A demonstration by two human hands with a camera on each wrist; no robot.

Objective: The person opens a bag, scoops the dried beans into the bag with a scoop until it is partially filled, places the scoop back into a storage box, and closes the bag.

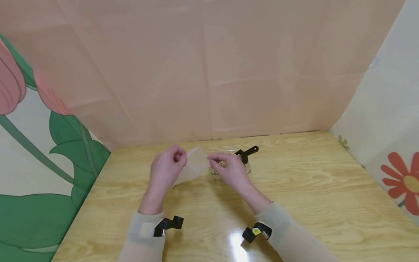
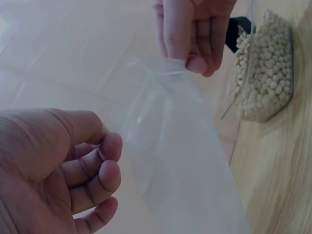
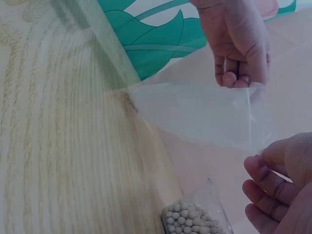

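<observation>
A clear plastic zip bag (image 1: 194,168) hangs in the air between both hands, above the table. My left hand (image 1: 165,165) pinches one top corner of it between thumb and forefinger. The opposite corner is pinched by my right hand (image 1: 231,170), with the other fingers loosely curled. Near the mouth, the bag's zip strip (image 3: 249,117) shows as a pale line in the right wrist view. Behind the right hand stands a clear container with round, pale beans (image 2: 268,68), partly hidden in the head view. A black scoop (image 1: 251,150) leans out of it, handle up to the right.
The light wood table (image 1: 311,185) spreads around the hands. A pinkish cloth backdrop (image 1: 209,72) rises along its far edge. Painted walls with leaves (image 1: 78,145) on the left and a red flower (image 1: 404,182) on the right flank it.
</observation>
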